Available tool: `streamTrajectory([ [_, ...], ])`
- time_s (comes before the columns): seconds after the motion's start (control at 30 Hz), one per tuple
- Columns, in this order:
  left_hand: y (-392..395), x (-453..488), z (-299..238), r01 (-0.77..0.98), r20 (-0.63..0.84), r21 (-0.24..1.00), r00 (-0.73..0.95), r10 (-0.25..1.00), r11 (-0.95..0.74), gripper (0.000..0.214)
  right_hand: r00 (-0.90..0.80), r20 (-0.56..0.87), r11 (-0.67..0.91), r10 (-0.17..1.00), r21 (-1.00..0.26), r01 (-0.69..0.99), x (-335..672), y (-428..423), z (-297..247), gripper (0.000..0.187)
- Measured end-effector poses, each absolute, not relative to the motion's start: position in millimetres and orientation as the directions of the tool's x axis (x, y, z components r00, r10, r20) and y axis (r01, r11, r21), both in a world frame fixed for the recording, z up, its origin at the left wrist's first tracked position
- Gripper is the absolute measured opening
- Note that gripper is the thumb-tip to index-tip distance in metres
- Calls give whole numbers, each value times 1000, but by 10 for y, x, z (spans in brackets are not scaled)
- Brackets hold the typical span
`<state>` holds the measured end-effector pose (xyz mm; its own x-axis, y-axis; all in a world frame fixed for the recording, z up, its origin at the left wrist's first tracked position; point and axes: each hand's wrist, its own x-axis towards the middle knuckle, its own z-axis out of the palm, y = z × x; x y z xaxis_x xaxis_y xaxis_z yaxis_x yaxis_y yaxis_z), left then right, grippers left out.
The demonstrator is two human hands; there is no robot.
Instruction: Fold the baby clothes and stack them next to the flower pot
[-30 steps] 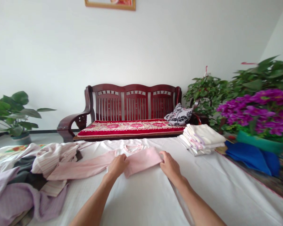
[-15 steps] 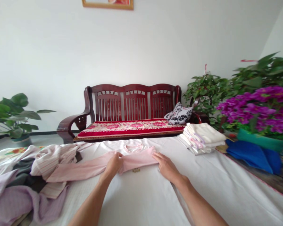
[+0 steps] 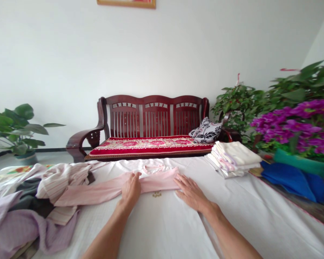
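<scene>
A long-sleeved shirt (image 3: 162, 223) with a white body and pink sleeves lies flat on the white cloth, its neckline away from me. One pink sleeve (image 3: 159, 181) is folded across the chest, above a small gold print. The other pink sleeve (image 3: 97, 192) stretches out to the left. At the left shoulder, my left hand (image 3: 131, 189) has its fingers curled closed on the pink fabric; the fingertips are partly hidden. My right hand (image 3: 191, 192) rests flat and open, fingers spread, at the right fold of the sleeve and shirt edge.
At left lies a loose heap of clothes, including a lilac garment (image 3: 51, 230) and a striped one (image 3: 61, 180). A folded white stack (image 3: 237, 154) sits at back right, near blue cloth (image 3: 294, 180) and purple flowers (image 3: 299, 126). Behind stands a wooden bench (image 3: 155, 118).
My right hand has flattened and spread its fingers over the folded edge. My left hand has turned, knuckles up, and pulled the sleeve's lower edge upward. The view has shifted slightly.
</scene>
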<state>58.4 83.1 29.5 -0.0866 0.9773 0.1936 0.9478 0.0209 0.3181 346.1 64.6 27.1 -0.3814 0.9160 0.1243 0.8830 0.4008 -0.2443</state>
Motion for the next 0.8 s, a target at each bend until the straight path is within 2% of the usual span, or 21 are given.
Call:
streamTrajectory([
  [0.1, 783, 630, 310, 964, 227, 265, -60, 972, -2, 43, -368, 138, 392, 919, -248, 886, 3480, 648, 244, 56],
  [0.17, 766, 647, 318, 961, 254, 274, -47, 966, -25, 44, -361, 202, 406, 910, -262, 876, 3500, 653, 219, 54],
  [0.33, 777, 634, 311, 917, 239, 400, -111, 965, 6, 44, -236, 394, 383, 888, -349, 855, 3543, 639, 187, 44],
  [0.43, 793, 626, 300, 859, 232, 511, -123, 965, -13, 39, -186, 441, 353, 878, -334, 874, 3543, 624, 199, 29],
  [0.5, 791, 630, 300, 848, 233, 529, -124, 964, -18, 36, -186, 449, 344, 874, -301, 889, 3536, 625, 208, 24],
  [0.57, 775, 639, 312, 879, 223, 476, -112, 968, -8, 35, -183, 453, 330, 872, -269, 905, 3528, 630, 215, 25],
  [0.7, 716, 664, 370, 959, 180, 283, -72, 981, 18, 30, -165, 443, 289, 881, -229, 929, 3519, 622, 239, 25],
  [0.8, 678, 702, 409, 982, 272, 187, -14, 962, -39, 29, -134, 407, 255, 904, -260, 931, 3529, 624, 289, 24],
])
